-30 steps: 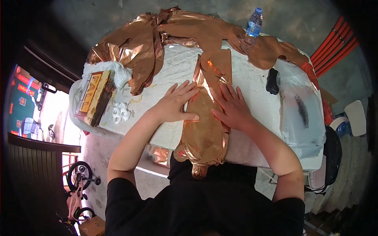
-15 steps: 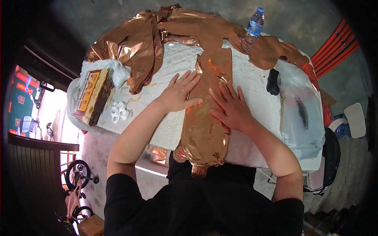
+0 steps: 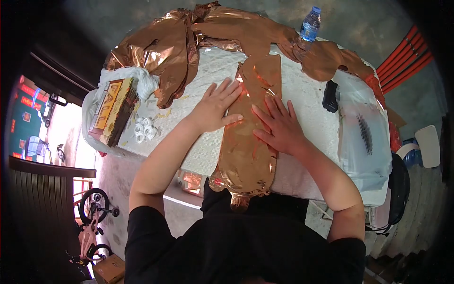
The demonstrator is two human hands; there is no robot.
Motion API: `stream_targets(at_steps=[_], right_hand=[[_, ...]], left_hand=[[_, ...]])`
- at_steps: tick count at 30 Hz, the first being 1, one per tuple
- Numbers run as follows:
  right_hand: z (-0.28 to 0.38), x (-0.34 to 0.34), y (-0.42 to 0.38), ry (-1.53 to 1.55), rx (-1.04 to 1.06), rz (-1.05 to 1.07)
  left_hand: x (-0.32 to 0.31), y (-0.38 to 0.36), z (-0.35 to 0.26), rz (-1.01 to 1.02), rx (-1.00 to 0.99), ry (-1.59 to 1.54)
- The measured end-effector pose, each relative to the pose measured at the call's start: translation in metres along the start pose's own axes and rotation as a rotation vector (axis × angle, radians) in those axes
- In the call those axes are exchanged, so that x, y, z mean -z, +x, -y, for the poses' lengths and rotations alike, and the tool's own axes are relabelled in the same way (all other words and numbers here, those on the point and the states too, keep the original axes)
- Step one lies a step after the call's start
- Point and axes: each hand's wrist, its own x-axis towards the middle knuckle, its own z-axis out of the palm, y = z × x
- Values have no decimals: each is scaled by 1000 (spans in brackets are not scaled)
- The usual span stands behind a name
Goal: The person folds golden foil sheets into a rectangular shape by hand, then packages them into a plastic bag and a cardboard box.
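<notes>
A flat copper-coloured foil balloon (image 3: 246, 156) lies lengthwise across the table, its lower end hanging over the front edge. My left hand (image 3: 216, 106) rests flat with fingers spread, its fingertips and thumb on the balloon's left edge. On the right side of the same balloon, my right hand (image 3: 280, 127) lies palm down with its fingers apart. Neither hand grips anything. Beyond them, a heap of similar brown foil balloons (image 3: 236, 31) stretches along the far edge of the table.
On the left of the white table (image 3: 208, 64) are a patterned box (image 3: 113, 111) and white string rolls (image 3: 144, 129). A black object (image 3: 330, 97) and clear plastic bags (image 3: 362, 142) lie right. A water bottle (image 3: 310, 24) stands at the back.
Both hands stay spread on the balloon, with hardly any movement. The whole view has shifted slightly.
</notes>
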Motion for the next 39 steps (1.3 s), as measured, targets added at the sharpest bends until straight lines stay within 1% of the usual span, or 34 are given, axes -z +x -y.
stream_targets(at_steps=[4,6,10,12,16,17,18,20,21,23,24,26,28,30,31,32,33,34,36,37,39], right_hand=[[-1,2,1,0,3,12],[-3,-1,0,14,29,-2],[-1,6,-4,21,50,37],[4,9,-11,31,61,85],[18,9,-27,42,87,76],[21,9,-30,37,92,65],[22,10,-34,29,92,54],[27,13,-39,39,80,55],[29,15,-41,53,76,56],[30,14,-42,56,68,55],[30,13,-42,64,64,55],[31,13,-43,67,59,48],[27,14,-43,69,50,43],[16,15,-42,337,20,81],[8,18,-43,336,20,81],[-3,24,-46,331,67,61],[-8,28,-48,324,114,39],[-8,29,-49,321,110,40],[-6,33,-53,218,277,36],[-2,34,-52,215,272,36],[14,34,-46,253,433,-103]], left_hand=[[3,-30,-22,49,-82,27],[12,-51,-33,108,-75,-114],[35,-92,-54,151,-75,-144],[44,-109,-64,230,-52,-264],[40,-121,-76,115,-31,-328],[39,-120,-81,33,-23,-354],[37,-119,-80,32,-26,-355],[32,-113,-77,-74,-104,-449],[29,-109,-74,-76,-111,-452],[23,-97,-65,-239,-207,-310],[21,-90,-62,-242,-210,-312],[17,-78,-59,-157,-357,-210],[17,-72,-58,-152,-373,-220],[16,-70,-58,-142,-385,-227],[15,-70,-57,-166,-317,-336],[15,-70,-57,-190,-248,-447],[14,-70,-57,-190,-249,-449],[14,-70,-57,-203,-227,-488],[12,-70,-56,-215,-210,-531],[12,-70,-55,-209,-191,-573],[13,-69,-55,-204,-177,-614]])
